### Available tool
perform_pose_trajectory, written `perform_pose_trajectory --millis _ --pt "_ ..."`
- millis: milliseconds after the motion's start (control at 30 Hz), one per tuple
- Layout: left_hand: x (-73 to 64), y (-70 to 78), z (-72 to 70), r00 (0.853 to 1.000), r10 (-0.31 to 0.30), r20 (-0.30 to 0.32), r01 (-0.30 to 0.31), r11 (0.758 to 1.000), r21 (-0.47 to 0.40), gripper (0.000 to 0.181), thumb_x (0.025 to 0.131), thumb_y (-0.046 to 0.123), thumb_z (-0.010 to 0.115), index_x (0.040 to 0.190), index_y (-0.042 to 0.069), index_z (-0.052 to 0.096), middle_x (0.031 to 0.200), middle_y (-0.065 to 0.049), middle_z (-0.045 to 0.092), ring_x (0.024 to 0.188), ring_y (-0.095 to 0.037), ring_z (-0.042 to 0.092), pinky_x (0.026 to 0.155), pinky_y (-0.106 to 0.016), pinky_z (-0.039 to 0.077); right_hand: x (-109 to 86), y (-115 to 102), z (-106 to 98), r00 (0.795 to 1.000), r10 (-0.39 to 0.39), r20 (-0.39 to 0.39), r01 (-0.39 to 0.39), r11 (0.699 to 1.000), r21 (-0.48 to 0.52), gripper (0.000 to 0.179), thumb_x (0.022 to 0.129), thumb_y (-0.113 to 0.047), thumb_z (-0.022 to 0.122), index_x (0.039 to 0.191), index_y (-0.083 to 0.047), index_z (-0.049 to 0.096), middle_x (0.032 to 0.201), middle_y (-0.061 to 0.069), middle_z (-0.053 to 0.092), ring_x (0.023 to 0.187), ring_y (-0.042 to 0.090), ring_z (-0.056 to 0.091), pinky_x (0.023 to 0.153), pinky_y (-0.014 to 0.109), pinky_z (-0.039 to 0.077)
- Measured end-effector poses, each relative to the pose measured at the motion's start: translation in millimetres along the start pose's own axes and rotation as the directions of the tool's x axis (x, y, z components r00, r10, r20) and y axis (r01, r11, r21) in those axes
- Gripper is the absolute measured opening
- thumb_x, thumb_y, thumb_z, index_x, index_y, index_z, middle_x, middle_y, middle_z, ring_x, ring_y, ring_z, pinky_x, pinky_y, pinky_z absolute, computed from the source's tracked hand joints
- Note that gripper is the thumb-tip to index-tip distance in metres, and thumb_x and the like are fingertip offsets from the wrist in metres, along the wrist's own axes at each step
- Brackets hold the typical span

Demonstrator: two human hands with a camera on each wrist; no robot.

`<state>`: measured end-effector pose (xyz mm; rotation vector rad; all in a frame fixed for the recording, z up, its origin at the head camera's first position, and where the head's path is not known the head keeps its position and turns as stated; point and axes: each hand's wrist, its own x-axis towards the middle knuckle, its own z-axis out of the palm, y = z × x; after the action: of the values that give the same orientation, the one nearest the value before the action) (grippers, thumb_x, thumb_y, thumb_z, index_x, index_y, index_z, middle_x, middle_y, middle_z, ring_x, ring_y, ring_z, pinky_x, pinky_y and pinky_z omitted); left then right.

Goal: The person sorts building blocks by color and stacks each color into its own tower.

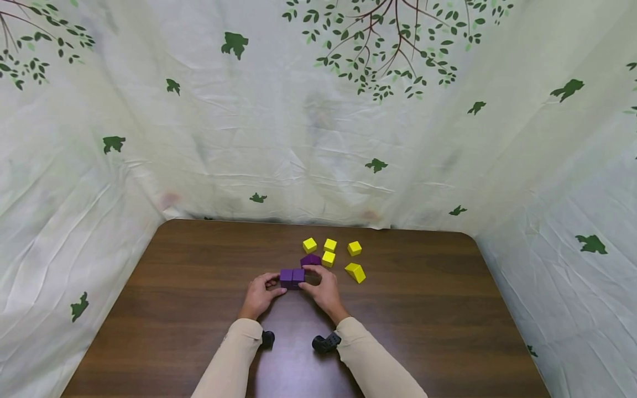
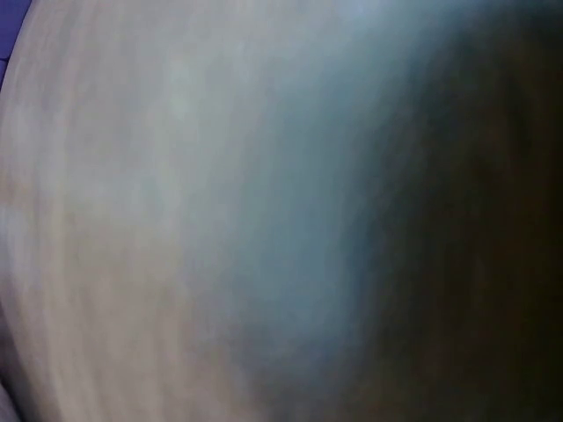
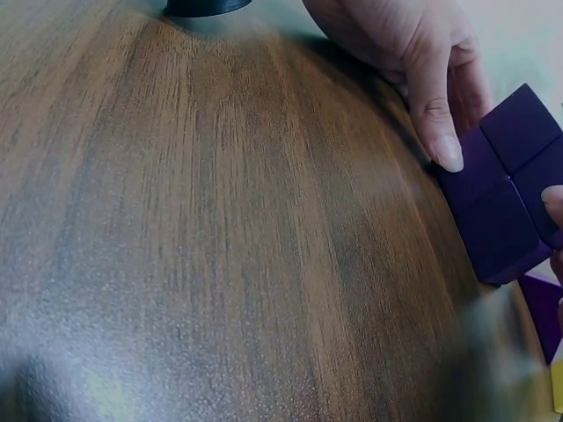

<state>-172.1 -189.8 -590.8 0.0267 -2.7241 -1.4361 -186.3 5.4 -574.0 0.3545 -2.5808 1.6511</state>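
Purple blocks (image 1: 292, 277) sit on counter (image 1: 423, 320), btwn L hand (image 1: 260, 294) & R hand (image 1: 324, 290); both hands' fingers (image 1: 313, 269) pinch their ends. Prob. light, stiff, hard to break, a bit slippery; could come apart, so best squeeze evenly, 1 hand per side.

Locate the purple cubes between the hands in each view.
Head: purple cubes below centre, slightly left.
Left wrist: blurred; only a purple sliver, top-left corner, probably theirs.
Right wrist: right edge, around mid-height.
Shared landmark, head and right wrist only: purple wedge next to them.
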Motion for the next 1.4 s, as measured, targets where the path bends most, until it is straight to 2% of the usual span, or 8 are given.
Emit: perform_pose_trajectory --millis 367,633,1000,1133,1167,1267,1367,1400 --pt "-0.5 0.1 -1.0 1.0 -0.012 -0.002 0.012 1.0 0.0 0.04 0.073 0.007 0.083 0.11 -0.002 0.069 0.093 -0.013 0.068 0.087 -0.027 0.061 0.08 -0.04 0.049 -1.2 1.5 -2.5 0.999 0.021 0.026 -0.021 0.999 0.023 0.043 0.078 -0.009 0.081 0.119 -0.009 0.067 0.117 0.008 0.067 0.108 0.025 0.061 0.096 0.043 0.046" --pt "-0.9 0.7 -0.8 1.0 -0.004 -0.008 0.004 1.0 -0.016 0.04 0.073 0.005 0.082 0.109 -0.004 0.069 0.094 -0.014 0.068 0.087 -0.027 0.061 0.08 -0.039 0.049 0.0 4.1 -21.3 0.995 -0.017 0.103 0.013 0.999 0.045 0.051 0.076 -0.002 0.08 0.124 -0.006 0.062 0.12 0.01 0.065 0.112 0.027 0.059 0.098 0.043 0.045" --pt "-0.2 -0.4 -0.5 1.0 -0.008 0.0 0.008 1.0 -0.014 0.041 0.073 0.007 0.083 0.11 -0.003 0.069 0.098 -0.015 0.068 0.089 -0.027 0.062 0.08 -0.037 0.049 23.9 11.4 -42.0 0.998 -0.055 0.018 0.055 0.998 -0.02 0.043 0.077 -0.002 0.079 0.118 -0.001 0.066 0.115 0.013 0.066 0.109 0.031 0.06 0.097 0.045 0.046" --pt "-0.9 -5.9 -1.0 0.998 0.062 -0.021 -0.063 0.997 -0.05 0.041 0.073 0.015 0.084 0.107 -0.002 0.07 0.093 -0.014 0.068 0.084 -0.025 0.061 0.076 -0.036 0.049 32.6 10.8 -45.3 0.999 -0.024 0.046 0.027 0.997 -0.068 0.043 0.079 -0.002 0.078 0.12 0.0 0.065 0.117 0.012 0.065 0.112 0.031 0.058 0.098 0.046 0.045" --pt "0.8 -13.8 1.3 0.994 0.108 -0.035 -0.11 0.991 -0.072 0.041 0.074 0.02 0.084 0.107 0.0 0.071 0.091 -0.011 0.068 0.082 -0.022 0.061 0.075 -0.034 0.049 34.7 10.5 -45.7 0.998 -0.022 0.052 0.027 0.996 -0.083 0.043 0.079 -0.003 0.078 0.12 0.0 0.065 0.117 0.012 0.065 0.113 0.031 0.058 0.098 0.047 0.044" --pt "1.1 -17.9 1.3 0.985 0.165 -0.053 -0.169 0.982 -0.087 0.043 0.073 0.024 0.085 0.105 0.0 0.071 0.087 -0.01 0.067 0.078 -0.021 0.06 0.072 -0.034 0.049 41.4 8.8 -46.6 0.997 -0.021 0.077 0.031 0.991 -0.13 0.044 0.08 -0.005 0.078 0.121 -0.001 0.064 0.119 0.013 0.064 0.116 0.031 0.056 0.1 0.048 0.042" --pt "1.9 -16.1 2.2 0.99 0.13 -0.047 -0.133 0.988 -0.083 0.041 0.073 0.018 0.084 0.107 -0.002 0.07 0.091 -0.013 0.068 0.082 -0.024 0.061 0.074 -0.037 0.05 48.3 8.3 -46.1 0.994 -0.03 0.105 0.049 0.981 -0.188 0.043 0.081 -0.008 0.077 0.122 -0.002 0.064 0.121 0.012 0.064 0.118 0.03 0.055 0.102 0.047 0.041" --pt "0.3 -8.8 0.0 0.995 0.089 -0.035 -0.091 0.993 -0.069 0.04 0.072 0.012 0.084 0.107 -0.004 0.07 0.092 -0.015 0.068 0.083 -0.028 0.061 0.076 -0.041 0.05 50.4 8.0 -45.9 0.993 -0.033 0.116 0.056 0.978 -0.201 0.043 0.081 -0.009 0.077 0.122 -0.002 0.064 0.121 0.012 0.064 0.118 0.03 0.055 0.102 0.047 0.04"
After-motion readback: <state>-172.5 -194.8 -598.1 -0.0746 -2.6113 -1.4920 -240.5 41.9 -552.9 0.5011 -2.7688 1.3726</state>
